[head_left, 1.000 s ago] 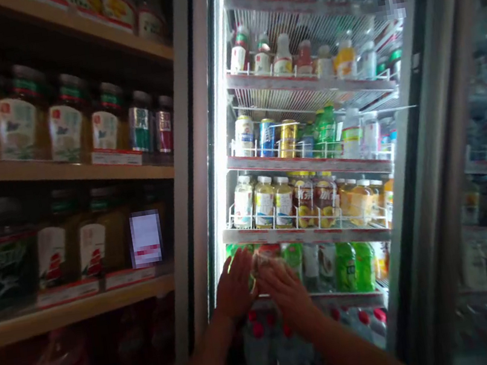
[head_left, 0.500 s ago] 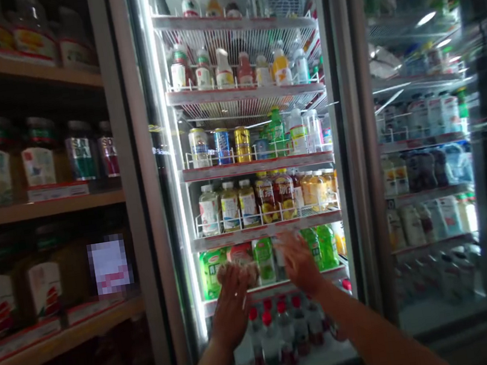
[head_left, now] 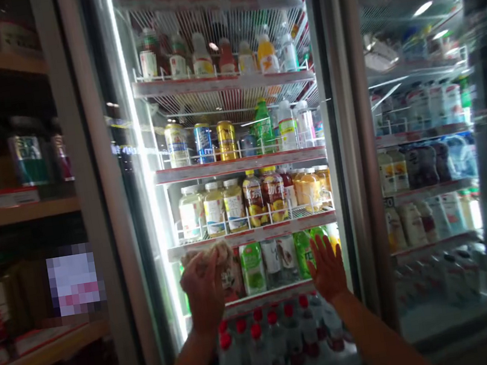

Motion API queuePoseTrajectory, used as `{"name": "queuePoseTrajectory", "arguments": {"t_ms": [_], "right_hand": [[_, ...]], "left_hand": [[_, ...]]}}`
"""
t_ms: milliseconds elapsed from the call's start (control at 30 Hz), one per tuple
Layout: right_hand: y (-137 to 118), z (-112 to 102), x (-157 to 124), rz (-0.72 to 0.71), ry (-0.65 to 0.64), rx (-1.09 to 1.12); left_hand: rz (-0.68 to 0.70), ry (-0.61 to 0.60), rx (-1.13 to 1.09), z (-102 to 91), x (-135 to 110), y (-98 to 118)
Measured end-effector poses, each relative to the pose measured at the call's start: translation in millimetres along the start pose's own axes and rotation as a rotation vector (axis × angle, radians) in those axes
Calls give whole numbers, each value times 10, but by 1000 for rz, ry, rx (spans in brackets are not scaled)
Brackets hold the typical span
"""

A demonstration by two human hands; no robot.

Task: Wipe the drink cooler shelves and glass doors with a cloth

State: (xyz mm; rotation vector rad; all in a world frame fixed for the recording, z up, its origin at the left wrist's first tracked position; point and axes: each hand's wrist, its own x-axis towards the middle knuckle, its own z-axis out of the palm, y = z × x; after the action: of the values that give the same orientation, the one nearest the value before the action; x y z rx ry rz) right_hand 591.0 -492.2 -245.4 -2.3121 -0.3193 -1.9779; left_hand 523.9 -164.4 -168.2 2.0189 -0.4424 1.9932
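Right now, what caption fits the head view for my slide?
Left hand grips a pale crumpled bundle, right hand spread open, at a lit drinks fridge.

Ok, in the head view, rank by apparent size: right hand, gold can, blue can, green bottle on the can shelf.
1. right hand, though it is nearest the camera, which makes it look bigger.
2. green bottle.
3. gold can and blue can: alike, no ranking.

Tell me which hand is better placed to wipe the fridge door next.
Left, probably. The left hand grips a crumpled wad, likely a cloth, up at the door. The right hand is spread open and empty near the door's right edge.
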Motion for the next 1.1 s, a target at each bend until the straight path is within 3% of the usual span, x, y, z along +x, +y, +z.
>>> {"name": "queuePoseTrajectory", "arguments": {"t_ms": [100, 267, 333, 433, 500, 600, 733, 800, 967, 1033, 1100], "right_hand": [[-70, 19, -29, 33, 5, 38], [-328, 59, -85, 243, 43, 61], [-388, 71, -98, 267, 36, 77], [-399, 77, -107, 261, 29, 100], [-387, 77, -111, 260, 33, 110], [-370, 77, -124, 262, 33, 114], [-341, 68, -150, 239, 17, 89], [-324, 60, -159, 212, 19, 82], [-314, 48, -158, 199, 32, 78], [-321, 50, -154, 204, 42, 79], [-328, 52, -153, 204, 50, 81]], "left_hand": [[26, 24, 33, 42, -9, 116], [137, -153, 0, 6, -419, 413], [111, -127, -30, 16, -286, 435], [60, 44, -29, 75, 127, 376], [33, 71, -25, 108, 260, 362], [54, -13, -39, 97, 0, 442], [164, -244, -141, -5, -492, 543], [136, -235, -154, -37, -429, 490], [-36, -37, -103, -63, 35, 183], [-57, -38, -85, -112, -100, 125], [-31, -93, -62, -195, -431, 121]]}}
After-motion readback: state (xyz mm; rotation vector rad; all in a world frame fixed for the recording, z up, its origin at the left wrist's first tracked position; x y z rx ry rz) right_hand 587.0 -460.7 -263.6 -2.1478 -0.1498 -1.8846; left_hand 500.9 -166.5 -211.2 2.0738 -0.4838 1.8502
